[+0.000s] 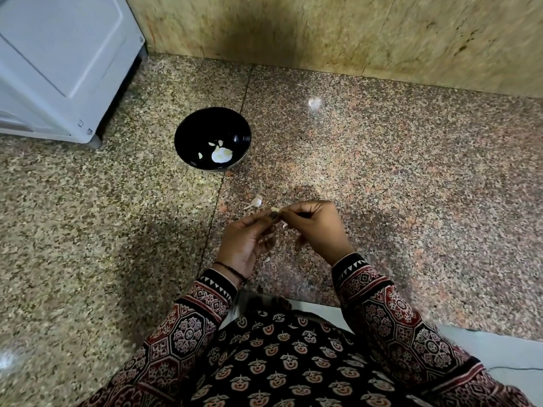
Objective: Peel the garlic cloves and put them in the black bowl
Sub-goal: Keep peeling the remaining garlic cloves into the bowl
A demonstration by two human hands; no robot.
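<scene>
The left hand (249, 239) and the right hand (317, 227) meet fingertip to fingertip. Both pinch one garlic clove (275, 209) between thumb and forefinger, and the remaining fingers are curled. The clove sits at the contact point of the two grips, above the counter (382, 171). It is nearer the person than the black bowl (188, 133) and to the bowl's right. Peeled cloves (212, 144) lie inside the bowl. Peel scraps (256, 202) lie between the bowl and the hands.
</scene>
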